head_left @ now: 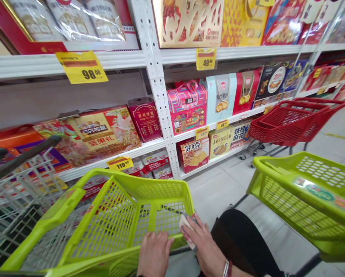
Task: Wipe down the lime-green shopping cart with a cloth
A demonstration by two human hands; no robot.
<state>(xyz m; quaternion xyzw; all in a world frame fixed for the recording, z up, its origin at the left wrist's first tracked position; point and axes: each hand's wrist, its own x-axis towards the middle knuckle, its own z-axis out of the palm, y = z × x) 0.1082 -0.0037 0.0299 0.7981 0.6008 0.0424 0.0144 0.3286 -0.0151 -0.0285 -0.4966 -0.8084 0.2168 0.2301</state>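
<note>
Shelving of white perforated steel, stocked with boxed gift sets, stands beside a pale tiled floor — a red wire shopping cart sits further along the aisle. The left hand lies palm-down and holds nothing, resting on the lime-green plastic mesh shopping cart; the right hand narrowly pinches a small pale flat packet — just beside the left hand, over the cart's mesh.
</note>
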